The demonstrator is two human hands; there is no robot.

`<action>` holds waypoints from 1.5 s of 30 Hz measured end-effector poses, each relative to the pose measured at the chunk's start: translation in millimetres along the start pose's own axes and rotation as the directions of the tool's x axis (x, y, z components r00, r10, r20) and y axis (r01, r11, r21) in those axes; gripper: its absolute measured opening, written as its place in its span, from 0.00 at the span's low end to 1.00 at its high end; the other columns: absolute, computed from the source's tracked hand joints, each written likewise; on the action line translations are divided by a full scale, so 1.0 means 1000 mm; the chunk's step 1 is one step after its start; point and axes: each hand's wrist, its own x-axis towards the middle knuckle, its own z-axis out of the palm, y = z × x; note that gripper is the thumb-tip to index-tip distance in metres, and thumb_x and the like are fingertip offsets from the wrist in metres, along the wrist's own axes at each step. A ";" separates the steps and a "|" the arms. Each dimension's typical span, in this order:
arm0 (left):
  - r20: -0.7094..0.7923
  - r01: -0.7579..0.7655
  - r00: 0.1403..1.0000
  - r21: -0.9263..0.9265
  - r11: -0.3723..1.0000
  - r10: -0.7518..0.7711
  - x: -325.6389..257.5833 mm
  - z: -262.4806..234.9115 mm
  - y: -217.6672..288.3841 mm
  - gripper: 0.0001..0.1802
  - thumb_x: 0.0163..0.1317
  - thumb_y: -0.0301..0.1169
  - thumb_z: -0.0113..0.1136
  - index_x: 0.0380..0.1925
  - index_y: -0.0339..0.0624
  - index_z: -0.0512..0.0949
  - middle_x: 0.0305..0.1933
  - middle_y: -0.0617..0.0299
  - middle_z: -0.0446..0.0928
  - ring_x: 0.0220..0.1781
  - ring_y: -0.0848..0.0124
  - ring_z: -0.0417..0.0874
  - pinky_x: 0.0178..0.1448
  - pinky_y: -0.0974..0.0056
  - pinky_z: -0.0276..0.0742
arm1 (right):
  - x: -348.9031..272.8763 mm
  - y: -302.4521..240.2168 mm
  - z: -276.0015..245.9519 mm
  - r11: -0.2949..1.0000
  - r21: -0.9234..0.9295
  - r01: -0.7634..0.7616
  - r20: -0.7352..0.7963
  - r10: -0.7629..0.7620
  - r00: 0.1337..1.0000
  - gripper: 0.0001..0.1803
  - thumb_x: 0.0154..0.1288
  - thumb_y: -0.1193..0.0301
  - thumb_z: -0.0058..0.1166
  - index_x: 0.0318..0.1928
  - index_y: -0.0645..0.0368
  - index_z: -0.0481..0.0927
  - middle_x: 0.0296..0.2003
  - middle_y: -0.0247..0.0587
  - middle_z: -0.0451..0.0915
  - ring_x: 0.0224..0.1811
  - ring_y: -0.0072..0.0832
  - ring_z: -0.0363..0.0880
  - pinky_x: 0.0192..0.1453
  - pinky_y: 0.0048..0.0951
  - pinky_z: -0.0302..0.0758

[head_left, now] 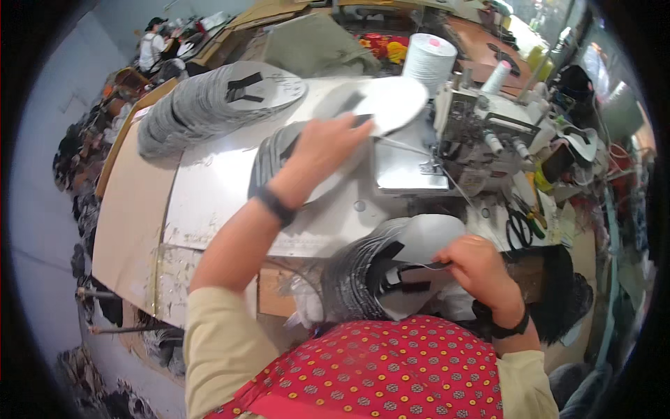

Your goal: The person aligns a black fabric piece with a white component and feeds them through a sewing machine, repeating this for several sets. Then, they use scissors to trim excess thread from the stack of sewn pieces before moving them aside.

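Note:
My left hand [324,153] reaches over the white table, its fingers closed on the edge of a pale oval fabric piece [398,101] that is partly smeared by motion. Beneath that hand lies a middle pile of grey oval pieces [265,160], partly hidden by my wrist. My right hand [481,269] pinches the edge of a grey oval fabric piece [433,234] at the top of the near stack [352,279], close to my red apron. Black strips show on pieces in this stack. A sewing machine [471,136] stands beyond my right hand, its metal plate [410,167] beside the pale piece.
A long leaning stack of grey ovals [195,105] lies at the far left. A large white thread cone [429,59] and a smaller one [497,77] stand behind the machine. Black-handled scissors [518,227] lie at the right. Another person [152,49] is far back left.

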 end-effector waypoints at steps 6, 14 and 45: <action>0.249 0.227 0.931 0.178 0.957 -0.267 -0.083 0.016 0.035 0.12 0.56 0.31 0.60 0.42 0.46 0.77 0.37 0.62 0.76 0.28 0.64 0.84 0.31 0.61 0.77 | -0.016 0.013 -0.049 0.777 0.621 -0.099 -0.417 0.435 0.798 0.10 0.62 0.87 0.51 0.39 0.60 0.70 0.39 0.41 0.84 0.39 0.19 0.82 0.44 0.22 0.81; 0.522 0.685 0.719 -0.417 0.597 -0.460 -0.031 -0.020 0.054 0.17 0.63 0.40 0.55 0.34 0.34 0.82 0.32 0.48 0.83 0.34 0.56 0.85 0.38 0.55 0.78 | 0.046 0.060 -0.002 0.013 0.950 -0.311 0.234 0.631 0.740 0.17 0.71 0.76 0.51 0.58 0.70 0.77 0.39 0.42 0.85 0.35 0.21 0.84 0.40 0.22 0.81; 0.246 0.259 0.966 -0.898 0.356 -0.083 -0.009 -0.044 0.080 0.15 0.66 0.16 0.48 0.50 0.34 0.79 0.40 0.60 0.84 0.42 0.69 0.84 0.49 0.64 0.81 | 0.066 0.026 0.006 0.760 0.618 -0.198 -0.275 0.446 0.852 0.06 0.61 0.78 0.64 0.37 0.63 0.79 0.22 0.35 0.77 0.18 0.19 0.76 0.22 0.25 0.69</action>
